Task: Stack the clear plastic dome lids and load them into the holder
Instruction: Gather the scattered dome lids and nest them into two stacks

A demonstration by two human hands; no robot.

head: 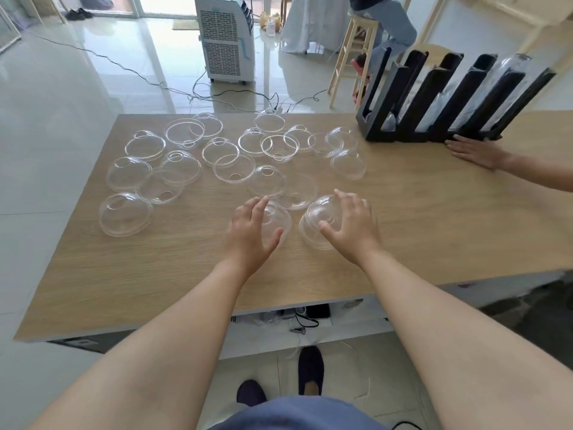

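Several clear plastic dome lids point(183, 167) lie scattered over the far half of the wooden table point(155, 268), some dome up, some rim up. My right hand point(352, 226) grips one tilted lid point(316, 220), thumb below and fingers over the top. Spread open, my left hand point(251, 231) hovers over another lid point(279, 217) just left of it; whether it touches is unclear. At the far right stands the black slotted holder point(403, 133), with a stack of clear lids point(508, 72) in one slot.
Another person's hand point(474, 153) rests flat on the table by the holder's near side. Beyond the table are a white air cooler point(226, 41), floor cables point(217, 96) and a wooden stool point(353, 57). My feet show below the table's near edge.
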